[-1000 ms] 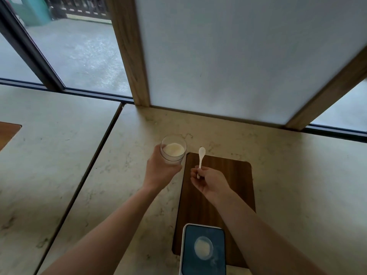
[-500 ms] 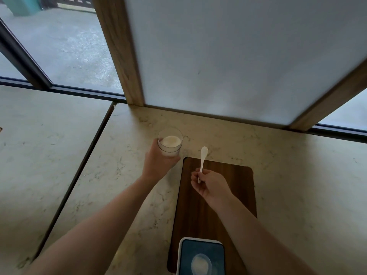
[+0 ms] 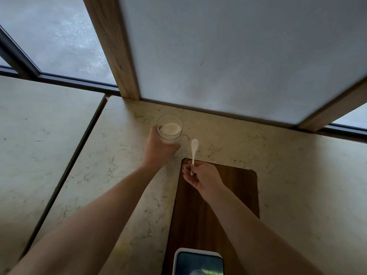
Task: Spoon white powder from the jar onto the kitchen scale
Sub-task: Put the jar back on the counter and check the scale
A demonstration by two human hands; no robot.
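- Head view: the left hand (image 3: 158, 148) was wrapped round the jar (image 3: 169, 128), fingers closed on its near wall, keeping it upright on the counter (image 3: 123, 175); I judged that grip was there to steady the jar for scooping.
- The white powder (image 3: 170, 128) lay inside the jar, filling the lower part.
- The right hand (image 3: 200, 176) pinched the spoon (image 3: 194, 150) by the end of its handle, fingers together on it, bowl pointing to 12 o'clock.
- The spoon's bowl sat at about 4 o'clock from the jar, near but apart from it, and looked empty; I took it for a spoon heading in for another load.
- The board (image 3: 234, 187) lay under the right hand, likely there to catch spills.
- The scale (image 3: 198, 261) stood at 6 o'clock on the board's near end, cut off by the frame edge, with a pale heap just showing on its plate.
- Holding the spoon far back gave reach, though I thought it made a full load shakier.
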